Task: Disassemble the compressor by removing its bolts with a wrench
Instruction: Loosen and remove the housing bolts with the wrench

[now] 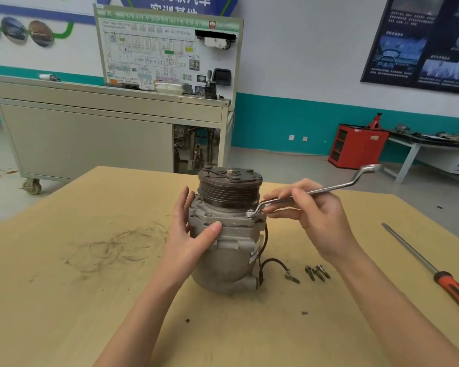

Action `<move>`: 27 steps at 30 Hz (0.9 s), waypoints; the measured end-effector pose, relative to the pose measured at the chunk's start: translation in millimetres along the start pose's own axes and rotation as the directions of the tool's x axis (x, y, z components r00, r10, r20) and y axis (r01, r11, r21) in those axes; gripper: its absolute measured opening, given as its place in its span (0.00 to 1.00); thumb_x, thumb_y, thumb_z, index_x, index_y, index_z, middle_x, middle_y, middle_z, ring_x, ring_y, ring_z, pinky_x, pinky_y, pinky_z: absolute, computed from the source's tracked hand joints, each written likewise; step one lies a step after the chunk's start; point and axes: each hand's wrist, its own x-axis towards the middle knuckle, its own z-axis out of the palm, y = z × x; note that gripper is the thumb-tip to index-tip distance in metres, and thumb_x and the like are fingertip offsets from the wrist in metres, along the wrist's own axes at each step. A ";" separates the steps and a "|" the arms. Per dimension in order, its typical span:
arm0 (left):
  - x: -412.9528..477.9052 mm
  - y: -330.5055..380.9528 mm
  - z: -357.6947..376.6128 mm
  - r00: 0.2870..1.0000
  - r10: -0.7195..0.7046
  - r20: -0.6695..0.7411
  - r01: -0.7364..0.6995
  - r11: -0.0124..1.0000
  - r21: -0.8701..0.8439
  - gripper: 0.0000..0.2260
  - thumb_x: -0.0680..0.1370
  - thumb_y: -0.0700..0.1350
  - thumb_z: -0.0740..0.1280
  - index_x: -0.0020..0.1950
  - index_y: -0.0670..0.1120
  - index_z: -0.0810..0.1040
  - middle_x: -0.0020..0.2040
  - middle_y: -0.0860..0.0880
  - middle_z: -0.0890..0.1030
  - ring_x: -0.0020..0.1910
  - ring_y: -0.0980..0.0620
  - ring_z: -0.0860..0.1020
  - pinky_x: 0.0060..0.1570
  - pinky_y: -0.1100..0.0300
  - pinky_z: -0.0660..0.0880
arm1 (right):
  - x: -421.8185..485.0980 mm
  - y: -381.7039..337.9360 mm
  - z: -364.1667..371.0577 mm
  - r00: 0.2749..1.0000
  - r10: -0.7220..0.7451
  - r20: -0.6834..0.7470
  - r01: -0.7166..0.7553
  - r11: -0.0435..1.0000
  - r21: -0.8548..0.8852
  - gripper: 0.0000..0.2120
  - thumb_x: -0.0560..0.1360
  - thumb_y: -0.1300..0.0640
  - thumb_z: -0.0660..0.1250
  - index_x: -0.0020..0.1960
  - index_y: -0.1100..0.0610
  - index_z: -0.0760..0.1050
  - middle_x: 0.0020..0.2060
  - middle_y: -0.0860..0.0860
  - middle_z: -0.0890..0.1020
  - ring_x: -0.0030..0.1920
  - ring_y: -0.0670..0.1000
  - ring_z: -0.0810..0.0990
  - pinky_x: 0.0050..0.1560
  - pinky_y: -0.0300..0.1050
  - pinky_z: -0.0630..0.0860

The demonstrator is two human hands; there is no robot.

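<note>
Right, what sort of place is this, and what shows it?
Probably an automotive training workshop: a wiring-diagram teaching board, a red tool cabinet by the wall, and a compressor on the worktable.

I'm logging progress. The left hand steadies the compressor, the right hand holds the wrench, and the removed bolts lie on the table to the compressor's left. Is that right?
One slip: the head view shows the loose bolts lying on the table to the right of the compressor, not its left. The rest stands: the left hand steadies it and the right hand holds the wrench.
</note>
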 end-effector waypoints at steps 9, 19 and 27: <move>0.0 0.1 2.4 1.000 -0.009 -0.008 0.009 1.000 -0.003 0.40 0.66 0.57 0.71 0.73 0.66 0.54 0.74 0.61 0.64 0.69 0.63 0.68 0.64 0.64 0.68 | 40.7 32.0 -17.6 0.911 0.380 0.162 -0.411 0.791 0.454 0.14 0.75 0.55 0.59 0.40 0.60 0.80 0.41 0.60 0.84 0.39 0.53 0.84 0.36 0.38 0.80; -1.8 0.8 1.2 1.000 -0.007 -0.005 0.007 1.000 -0.017 0.42 0.65 0.59 0.72 0.75 0.63 0.55 0.74 0.60 0.65 0.69 0.62 0.69 0.67 0.59 0.69 | 18.2 -36.9 42.4 0.858 -0.423 0.292 0.424 0.260 -0.868 0.12 0.76 0.55 0.65 0.42 0.63 0.78 0.28 0.54 0.80 0.25 0.53 0.79 0.24 0.45 0.75; 1.1 0.9 3.2 0.998 -0.009 -0.064 0.013 0.998 0.067 0.39 0.67 0.53 0.75 0.71 0.68 0.56 0.67 0.68 0.67 0.65 0.70 0.68 0.66 0.61 0.67 | 1.9 -31.8 96.4 0.844 -0.265 0.466 0.399 -0.271 -0.876 0.03 0.70 0.62 0.67 0.39 0.56 0.79 0.29 0.51 0.79 0.26 0.49 0.79 0.21 0.38 0.69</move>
